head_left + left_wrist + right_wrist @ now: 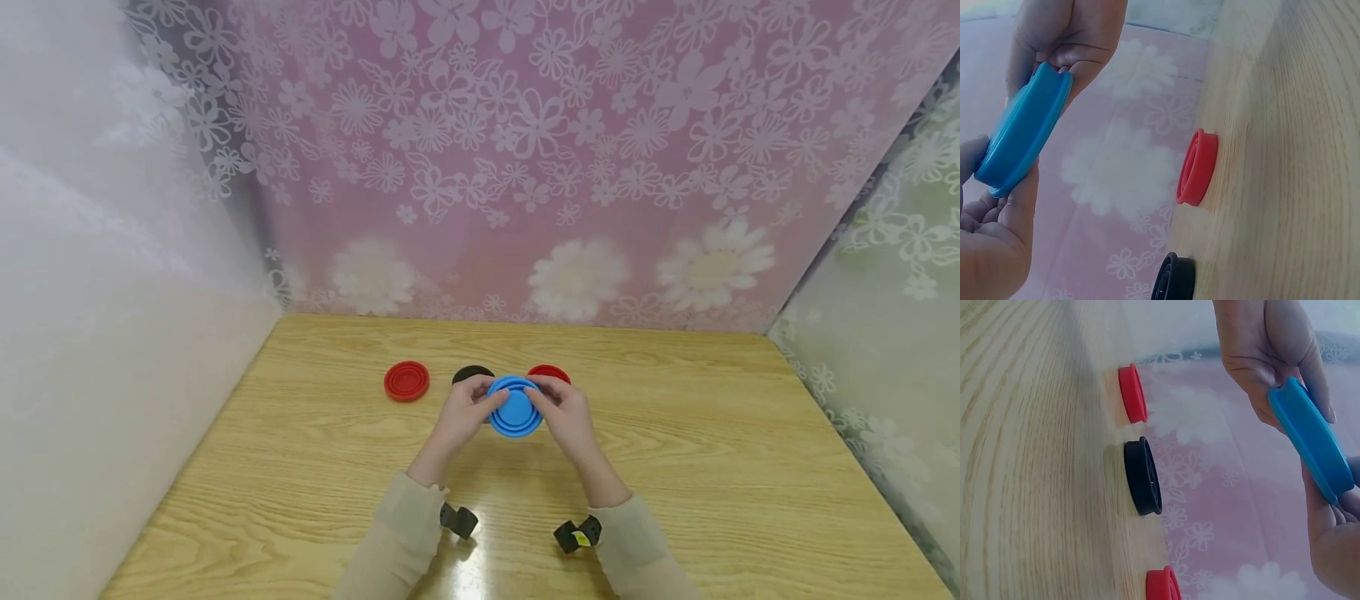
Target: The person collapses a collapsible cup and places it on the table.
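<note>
Both hands hold up a round blue collapsible cup (515, 408), folded flat, above the table. In the head view my left hand (460, 414) pinches its left rim, thumb on the near face. On the opposite rim my right hand (572, 419) pinches it the same way. The left wrist view shows the blue cup (1025, 131) edge-on between thumbs and fingers. Behind the hands lie a black folded cup (473, 371) and a red folded cup (550, 372), both partly hidden. Another red folded cup (407, 381) lies to their left.
The wooden table (712, 467) has a pink flowered curtain (465, 167) at its back. A pale sheet (112, 292) bounds the left side and a flowered sheet (900, 358) the right. Small black devices (459, 521) sit at both sleeve cuffs.
</note>
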`<state>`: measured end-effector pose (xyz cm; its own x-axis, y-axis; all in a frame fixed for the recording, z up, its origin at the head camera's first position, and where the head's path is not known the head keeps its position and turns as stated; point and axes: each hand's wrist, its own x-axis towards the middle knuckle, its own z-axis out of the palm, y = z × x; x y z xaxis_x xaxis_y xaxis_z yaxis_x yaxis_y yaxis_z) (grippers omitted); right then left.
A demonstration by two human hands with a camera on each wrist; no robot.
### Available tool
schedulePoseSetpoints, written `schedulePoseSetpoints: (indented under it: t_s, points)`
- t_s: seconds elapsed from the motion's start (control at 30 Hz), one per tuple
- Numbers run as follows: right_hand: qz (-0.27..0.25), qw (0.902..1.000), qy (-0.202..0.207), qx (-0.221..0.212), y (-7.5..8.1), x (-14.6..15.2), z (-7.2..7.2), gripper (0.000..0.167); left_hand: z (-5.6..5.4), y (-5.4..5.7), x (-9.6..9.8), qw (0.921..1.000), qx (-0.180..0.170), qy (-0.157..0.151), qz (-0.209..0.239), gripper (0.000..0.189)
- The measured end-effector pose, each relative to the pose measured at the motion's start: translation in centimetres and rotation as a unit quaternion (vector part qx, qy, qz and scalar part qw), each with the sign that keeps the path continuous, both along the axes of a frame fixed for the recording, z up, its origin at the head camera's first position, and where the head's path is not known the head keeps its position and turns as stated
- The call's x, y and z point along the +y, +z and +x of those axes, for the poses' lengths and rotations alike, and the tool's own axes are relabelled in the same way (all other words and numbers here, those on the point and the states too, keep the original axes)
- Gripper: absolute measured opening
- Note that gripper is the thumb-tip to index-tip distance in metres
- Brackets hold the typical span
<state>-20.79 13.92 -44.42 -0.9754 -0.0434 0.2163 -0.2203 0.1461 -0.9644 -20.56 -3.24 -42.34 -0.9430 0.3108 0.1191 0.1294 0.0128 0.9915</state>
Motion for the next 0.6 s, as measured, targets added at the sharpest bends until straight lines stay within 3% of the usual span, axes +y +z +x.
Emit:
schedulePoseSetpoints:
  t_s: [0.23, 0.43, 0.6]
  points:
    - [-0.051, 0.9966, 0.045, -0.046, 0.4, 0.6, 0.0, 0.036, -0.1, -0.2, -0.1, 0.9986, -0.035, 0.025, 0.032, 0.031]
    - [-0.052, 0.9935, 0.051, -0.088, 0.5, 1.1, 0.0, 0.034, -0.1, 0.0, -0.2, 0.9955, -0.044, 0.051, 0.066, 0.031]
    - [-0.055, 0.9948, 0.053, -0.069, 0.5, 1.1, 0.2, 0.035, -0.1, -0.2, -0.3, 0.9953, -0.048, 0.047, 0.070, 0.032]
